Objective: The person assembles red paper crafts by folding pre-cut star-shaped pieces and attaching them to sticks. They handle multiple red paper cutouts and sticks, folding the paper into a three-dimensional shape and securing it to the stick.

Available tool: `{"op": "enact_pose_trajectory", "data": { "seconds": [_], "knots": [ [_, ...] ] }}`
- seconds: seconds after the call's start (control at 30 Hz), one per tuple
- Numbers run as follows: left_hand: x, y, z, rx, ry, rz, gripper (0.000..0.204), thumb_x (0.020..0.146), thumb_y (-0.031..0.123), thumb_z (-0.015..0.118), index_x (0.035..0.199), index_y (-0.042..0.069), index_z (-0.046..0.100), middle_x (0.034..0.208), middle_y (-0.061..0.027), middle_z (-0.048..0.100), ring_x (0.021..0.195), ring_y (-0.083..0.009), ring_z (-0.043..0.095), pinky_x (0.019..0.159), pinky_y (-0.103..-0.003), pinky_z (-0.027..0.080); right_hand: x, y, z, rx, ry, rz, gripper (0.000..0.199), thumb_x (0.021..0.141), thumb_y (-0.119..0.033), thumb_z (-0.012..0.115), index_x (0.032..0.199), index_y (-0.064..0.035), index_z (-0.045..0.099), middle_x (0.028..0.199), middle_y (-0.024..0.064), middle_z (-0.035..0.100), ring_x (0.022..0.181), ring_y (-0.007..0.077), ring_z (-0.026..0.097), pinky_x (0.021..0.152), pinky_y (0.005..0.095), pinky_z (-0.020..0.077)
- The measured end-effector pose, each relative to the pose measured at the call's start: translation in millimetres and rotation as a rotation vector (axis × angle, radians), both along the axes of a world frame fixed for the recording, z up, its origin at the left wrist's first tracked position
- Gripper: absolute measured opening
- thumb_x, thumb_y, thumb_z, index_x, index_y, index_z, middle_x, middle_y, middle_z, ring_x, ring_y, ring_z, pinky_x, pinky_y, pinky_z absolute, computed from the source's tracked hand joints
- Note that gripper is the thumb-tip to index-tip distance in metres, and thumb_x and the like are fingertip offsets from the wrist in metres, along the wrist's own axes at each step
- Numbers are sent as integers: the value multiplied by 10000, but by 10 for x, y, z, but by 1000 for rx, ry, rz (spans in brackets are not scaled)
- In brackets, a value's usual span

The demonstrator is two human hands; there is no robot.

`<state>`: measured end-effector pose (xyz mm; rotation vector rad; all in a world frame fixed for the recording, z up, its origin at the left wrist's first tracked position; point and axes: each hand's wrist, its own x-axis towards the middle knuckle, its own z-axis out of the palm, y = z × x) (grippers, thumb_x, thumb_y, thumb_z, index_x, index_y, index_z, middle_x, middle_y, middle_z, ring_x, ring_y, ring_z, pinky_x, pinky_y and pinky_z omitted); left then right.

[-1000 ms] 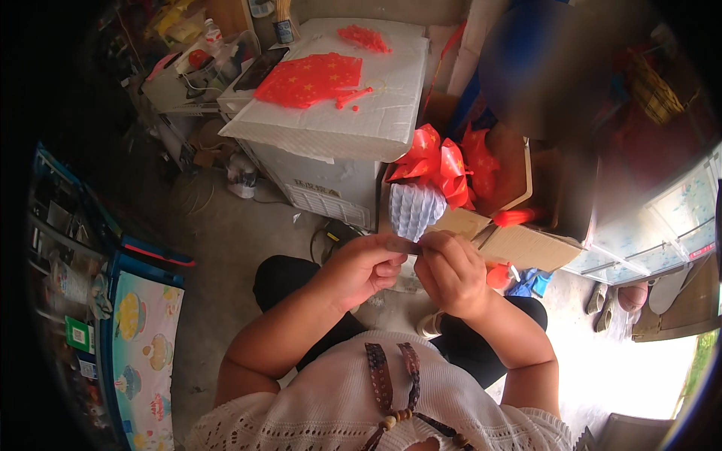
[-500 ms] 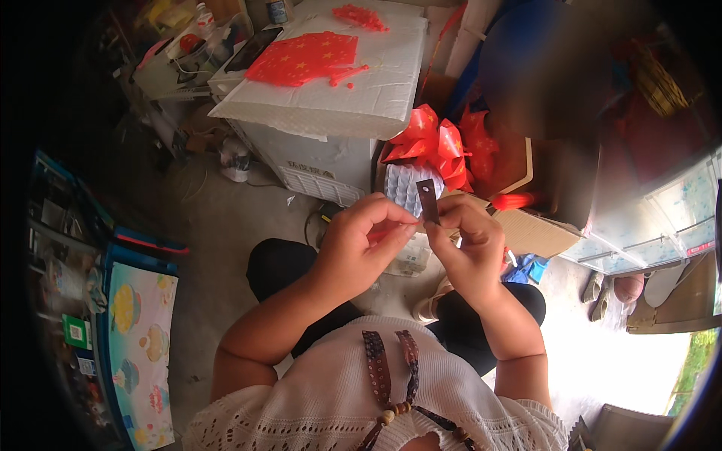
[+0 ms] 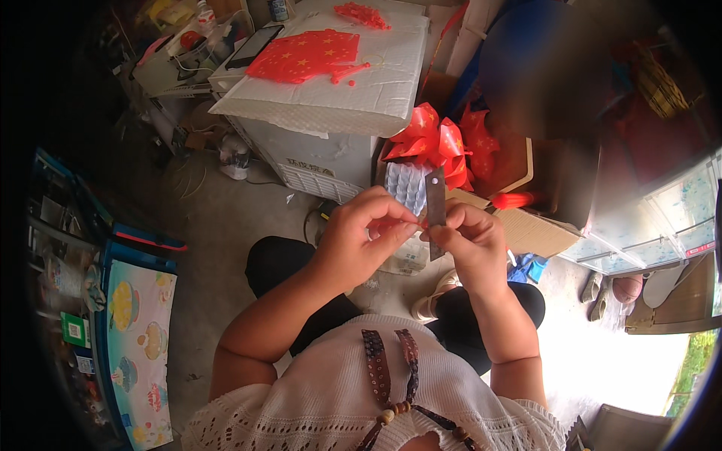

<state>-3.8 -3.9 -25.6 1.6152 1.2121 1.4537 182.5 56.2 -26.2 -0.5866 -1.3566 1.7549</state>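
A flat dark strip (image 3: 435, 197) with a small hole near its top stands upright between the thumb and fingers of my right hand (image 3: 475, 239). My left hand (image 3: 362, 234) is closed in a pinch, its fingertips almost against the strip. A bit of something small and red shows at those fingertips, too small to make out its kind. Just beyond my hands stands a bundle of white ridged pieces (image 3: 406, 186). Red pinwheels (image 3: 423, 137) with gold stars fill a cardboard box (image 3: 515, 180) behind it.
Red star-patterned sheets (image 3: 308, 57) and small red plastic pieces (image 3: 362, 15) lie on a foam-covered white surface (image 3: 376, 98), beside a phone (image 3: 254, 46). A red bundle (image 3: 514, 200) rests by the box. A picture-covered panel (image 3: 141, 353) stands at the left, shoes (image 3: 594, 289) at the right.
The dark strip has shifted in my right hand, and more of it now shows, above and below the fingers. My left hand stays pinched in nearly the same place.
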Motion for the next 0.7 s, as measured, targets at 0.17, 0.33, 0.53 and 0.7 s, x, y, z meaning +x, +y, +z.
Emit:
{"op": "enact_pose_trajectory", "data": {
  "seconds": [0.17,0.33,0.53,0.7],
  "knots": [
    [15,-22,-23,-83,27,-14,70,924,46,670,942,-20,659,827,-12,618,743,-58,575,665,-219,463,-27,-17,-72,132,-45,-119,95,830,87,658,795,27,593,932,61,647,798,113,595,732,241,475],
    [131,-89,-44,-118,-19,59,105,913,95,697,937,-3,669,758,-35,678,639,-86,615,603,-232,481,-108,-25,-66,1019,-333,-428,139,734,81,695,833,23,617,910,166,655,798,289,671,696,335,541],
    [-268,130,111,-551,-261,-349,111,946,115,661,996,19,686,825,22,649,703,-38,553,627,-205,455,-110,-56,-85,1035,-346,-426,117,747,91,684,815,24,615,908,144,655,787,267,665,698,325,531],
    [-455,413,-146,-164,-55,-547,69,938,88,673,954,21,678,854,22,644,739,-32,543,651,-201,431,-82,-68,-19,104,-43,-77,107,821,80,642,785,-8,592,865,87,676,760,194,657,722,322,526]
  ]
}}
